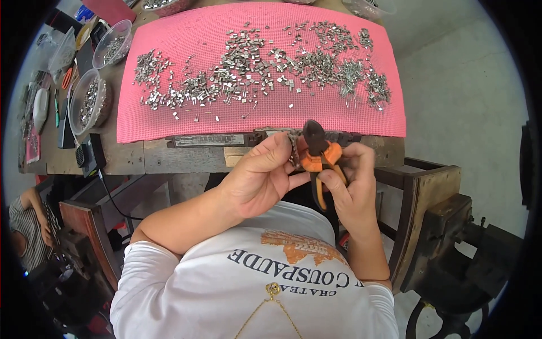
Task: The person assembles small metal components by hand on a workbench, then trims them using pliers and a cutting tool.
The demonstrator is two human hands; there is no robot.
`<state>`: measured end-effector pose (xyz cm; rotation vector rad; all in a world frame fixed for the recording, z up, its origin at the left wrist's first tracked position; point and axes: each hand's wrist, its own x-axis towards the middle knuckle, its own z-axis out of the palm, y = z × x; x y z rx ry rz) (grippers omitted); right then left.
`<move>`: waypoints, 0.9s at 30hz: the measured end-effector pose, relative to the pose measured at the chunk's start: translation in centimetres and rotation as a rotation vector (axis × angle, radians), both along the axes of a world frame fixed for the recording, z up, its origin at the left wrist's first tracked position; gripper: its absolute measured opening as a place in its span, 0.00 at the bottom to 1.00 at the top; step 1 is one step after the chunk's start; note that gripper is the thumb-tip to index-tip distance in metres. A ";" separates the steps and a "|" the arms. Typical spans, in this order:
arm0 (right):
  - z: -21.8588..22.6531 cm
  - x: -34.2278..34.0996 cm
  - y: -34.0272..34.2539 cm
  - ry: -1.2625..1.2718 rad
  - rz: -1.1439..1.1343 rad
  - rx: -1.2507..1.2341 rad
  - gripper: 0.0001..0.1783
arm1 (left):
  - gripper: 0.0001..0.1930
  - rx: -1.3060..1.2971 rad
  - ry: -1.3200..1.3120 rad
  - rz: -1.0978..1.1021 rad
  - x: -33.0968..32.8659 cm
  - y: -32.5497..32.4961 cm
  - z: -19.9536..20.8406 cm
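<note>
In front of my chest, my right hand point(357, 183) is wrapped round a pair of cutting pliers point(312, 163) with orange and black handles. Their dark jaws point up and away from me, toward the table edge. Just left of the jaws, my left hand point(253, 179) pinches a small, dark, narrow metal piece point(293, 148) between thumb and fingers. Its exact kind is too small to tell. The pliers' head is right beside this piece; whether they touch, I cannot tell. Beyond both hands, many small silvery metal parts point(243, 59) lie in loose heaps on a pink textured mat point(169, 121).
The mat covers most of a wooden table point(129, 157). Clear plastic tubs of metal parts, including a round tub point(90, 101), stand at the left. A metal bar point(212, 140) runs along the front edge. A vise point(446, 231) is at right; another person point(34, 226) sits at left.
</note>
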<state>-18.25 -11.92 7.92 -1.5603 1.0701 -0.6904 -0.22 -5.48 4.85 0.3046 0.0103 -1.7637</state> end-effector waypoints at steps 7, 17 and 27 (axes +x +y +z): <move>1.2 0.7 0.0 0.271 0.202 -0.528 0.25 | 0.08 0.114 0.152 0.086 -0.4 -0.3 1.1; 1.0 -0.4 -0.5 0.163 0.195 -0.354 0.23 | 0.10 0.069 0.078 0.118 0.2 -0.1 1.4; 2.2 -0.3 0.1 0.549 0.313 -0.676 0.24 | 0.09 0.129 -0.179 0.238 0.3 -0.1 2.0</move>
